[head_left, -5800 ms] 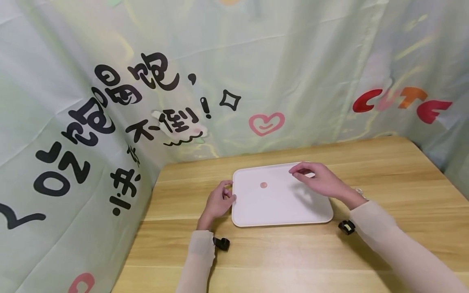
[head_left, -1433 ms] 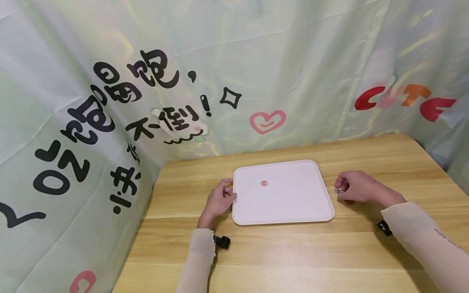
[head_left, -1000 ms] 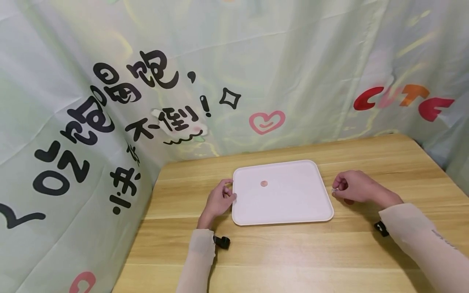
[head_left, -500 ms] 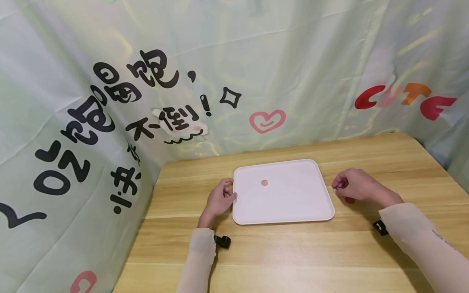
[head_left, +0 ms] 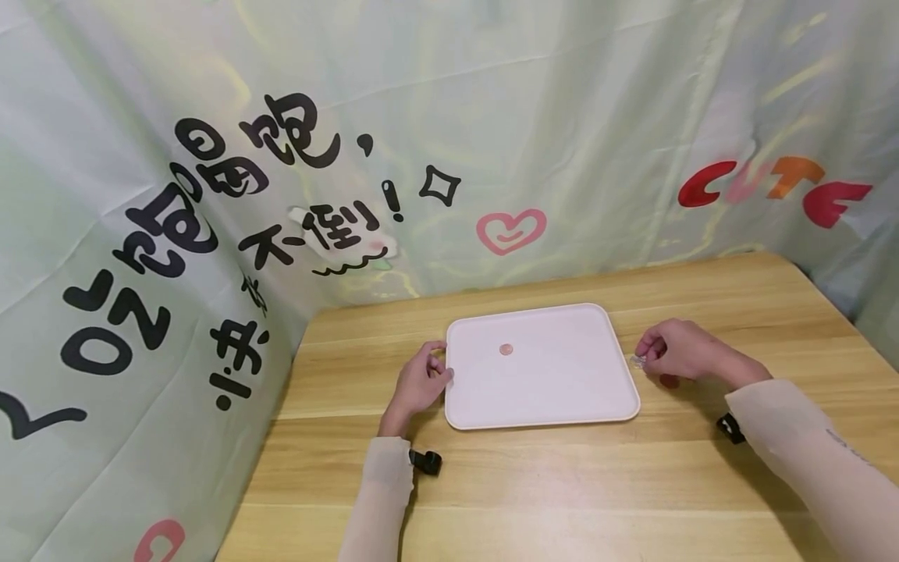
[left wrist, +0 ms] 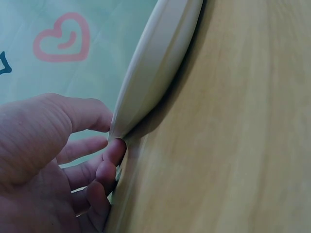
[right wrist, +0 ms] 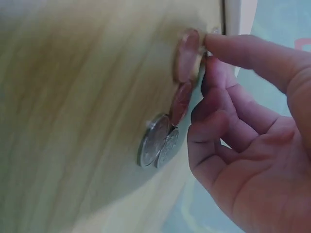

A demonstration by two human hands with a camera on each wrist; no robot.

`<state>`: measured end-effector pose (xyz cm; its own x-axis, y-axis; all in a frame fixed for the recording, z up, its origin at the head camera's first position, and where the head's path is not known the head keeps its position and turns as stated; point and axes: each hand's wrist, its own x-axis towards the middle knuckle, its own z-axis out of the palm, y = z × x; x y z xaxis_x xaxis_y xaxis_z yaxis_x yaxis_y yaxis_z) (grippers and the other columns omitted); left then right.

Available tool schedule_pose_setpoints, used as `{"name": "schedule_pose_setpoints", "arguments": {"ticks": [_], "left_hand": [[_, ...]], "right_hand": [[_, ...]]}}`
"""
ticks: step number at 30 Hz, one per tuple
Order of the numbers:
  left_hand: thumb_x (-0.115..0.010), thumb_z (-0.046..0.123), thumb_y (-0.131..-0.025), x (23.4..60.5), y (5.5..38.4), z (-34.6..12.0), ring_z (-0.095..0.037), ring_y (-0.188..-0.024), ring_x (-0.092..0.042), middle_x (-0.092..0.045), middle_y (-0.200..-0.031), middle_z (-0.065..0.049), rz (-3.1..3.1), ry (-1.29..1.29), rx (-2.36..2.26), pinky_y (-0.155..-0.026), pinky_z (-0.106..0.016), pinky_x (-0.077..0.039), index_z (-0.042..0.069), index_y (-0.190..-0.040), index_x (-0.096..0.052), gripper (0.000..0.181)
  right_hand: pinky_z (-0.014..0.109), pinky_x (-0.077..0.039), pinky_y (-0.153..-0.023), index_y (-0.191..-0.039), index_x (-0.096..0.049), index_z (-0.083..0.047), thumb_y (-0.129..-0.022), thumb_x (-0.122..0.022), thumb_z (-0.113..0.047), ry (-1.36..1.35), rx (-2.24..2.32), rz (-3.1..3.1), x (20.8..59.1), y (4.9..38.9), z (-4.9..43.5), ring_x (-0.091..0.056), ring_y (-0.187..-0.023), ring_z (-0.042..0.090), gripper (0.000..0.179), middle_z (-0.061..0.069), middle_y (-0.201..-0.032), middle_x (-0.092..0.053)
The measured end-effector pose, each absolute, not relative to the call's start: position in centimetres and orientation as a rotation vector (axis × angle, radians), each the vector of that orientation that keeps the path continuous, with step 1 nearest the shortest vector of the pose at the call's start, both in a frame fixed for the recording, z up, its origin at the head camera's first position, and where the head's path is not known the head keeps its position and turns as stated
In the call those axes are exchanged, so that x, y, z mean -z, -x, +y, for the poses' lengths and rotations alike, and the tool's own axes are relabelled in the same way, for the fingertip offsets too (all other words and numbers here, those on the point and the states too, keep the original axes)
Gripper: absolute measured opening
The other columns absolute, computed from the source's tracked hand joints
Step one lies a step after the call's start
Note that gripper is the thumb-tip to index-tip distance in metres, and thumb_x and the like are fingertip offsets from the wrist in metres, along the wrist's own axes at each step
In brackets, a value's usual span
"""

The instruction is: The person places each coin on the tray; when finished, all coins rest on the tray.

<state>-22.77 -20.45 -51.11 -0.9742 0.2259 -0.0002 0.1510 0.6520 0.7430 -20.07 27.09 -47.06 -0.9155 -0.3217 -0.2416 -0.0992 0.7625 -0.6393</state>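
Note:
A white tray lies on the wooden table, with one copper-coloured coin on it. My left hand rests at the tray's left edge; its thumb touches the rim and the other fingers bend loosely beside it. Just beyond the right edge, my right hand is curled low over the table. Its thumb and forefinger pinch at a shiny silvery coin, mostly covered by the fingertips. In the right wrist view, copper-coloured coins and silver coins lie beneath that hand.
A fabric curtain with printed lettering encloses the wooden table at the back and both sides. Small black cameras sit at the left wrist and right wrist.
From above the tray, my right hand has moved right and down to the coins beside it, then shifted slightly left. My left hand and the coin on the tray stay where they were.

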Motion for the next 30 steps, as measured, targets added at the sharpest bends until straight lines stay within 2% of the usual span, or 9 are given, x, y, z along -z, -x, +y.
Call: {"name": "schedule_pose_setpoints", "arguments": {"ticks": [3, 7, 14, 20, 24, 27, 30], "left_hand": [[-0.074, 0.015, -0.101, 51.2, 22.8, -20.4, -0.013, -0.075, -0.056, -0.069, -0.096, -0.005, 2.773, -0.321, -1.233, -0.072, -0.028, -0.047, 0.010, -0.149, -0.059, 0.050], [-0.074, 0.015, -0.101, 51.2, 22.8, -20.4, -0.013, -0.075, -0.056, -0.069, -0.095, -0.005, 2.771, -0.316, -1.226, -0.072, -0.027, -0.047, 0.009, -0.149, -0.059, 0.050], [-0.074, 0.014, -0.100, 51.1, 22.6, -20.5, -0.013, -0.074, -0.056, -0.070, -0.095, -0.007, 2.772, -0.334, -1.250, -0.070, -0.027, -0.046, 0.008, -0.148, -0.060, 0.050], [-0.075, 0.015, -0.100, 50.9, 22.6, -20.6, -0.014, -0.075, -0.056, -0.070, -0.095, -0.008, 2.766, -0.329, -1.257, -0.071, -0.028, -0.046, 0.008, -0.148, -0.060, 0.050], [-0.074, 0.015, -0.100, 50.8, 22.6, -20.5, -0.014, -0.075, -0.056, -0.070, -0.095, -0.008, 2.764, -0.327, -1.261, -0.071, -0.028, -0.046, 0.009, -0.148, -0.060, 0.050], [-0.074, 0.015, -0.100, 50.9, 22.7, -20.5, -0.013, -0.075, -0.056, -0.070, -0.095, -0.007, 2.765, -0.325, -1.261, -0.071, -0.027, -0.046, 0.008, -0.148, -0.060, 0.051], [-0.074, 0.015, -0.100, 51.1, 22.8, -20.5, -0.013, -0.076, -0.056, -0.069, -0.095, -0.006, 2.769, -0.314, -1.250, -0.071, -0.027, -0.046, 0.009, -0.149, -0.060, 0.051]], "right_hand": [[0.027, -0.052, -0.065, -0.101, -0.071, 0.002, -0.092, -0.078, -0.008, 0.341, 0.910, 2.632, 47.2, 20.1, 27.0, -0.064, -0.067, 0.015, 0.015, 0.005, -0.086, -0.070], [0.027, -0.051, -0.068, -0.102, -0.070, 0.001, -0.088, -0.082, -0.007, 0.409, 0.862, 2.691, 47.3, 20.0, 26.8, -0.061, -0.073, 0.014, 0.020, 0.006, -0.090, -0.067], [0.024, -0.052, -0.071, -0.105, -0.071, -0.001, -0.090, -0.084, -0.007, 0.542, 0.905, 2.738, 47.7, 20.3, 25.8, -0.060, -0.083, 0.011, 0.021, 0.003, -0.094, -0.070], [0.027, -0.051, -0.059, -0.101, -0.071, 0.000, -0.089, -0.081, -0.005, 0.461, 0.917, 2.670, 47.4, 20.5, 25.5, -0.060, -0.065, 0.013, 0.016, 0.003, -0.088, -0.069], [0.031, -0.053, -0.055, -0.098, -0.069, 0.001, -0.087, -0.082, -0.006, 0.363, 0.928, 2.619, 47.0, 20.4, 25.5, -0.061, -0.057, 0.016, 0.019, 0.006, -0.088, -0.071], [0.033, -0.054, -0.058, -0.094, -0.068, 0.000, -0.085, -0.082, -0.007, 0.332, 0.896, 2.620, 46.7, 20.3, 25.9, -0.064, -0.058, 0.017, 0.019, 0.006, -0.085, -0.071], [0.033, -0.054, -0.065, -0.093, -0.069, -0.001, -0.084, -0.084, -0.008, 0.353, 0.819, 2.655, 46.4, 20.5, 26.5, -0.066, -0.066, 0.015, 0.019, 0.005, -0.084, -0.072]]}}
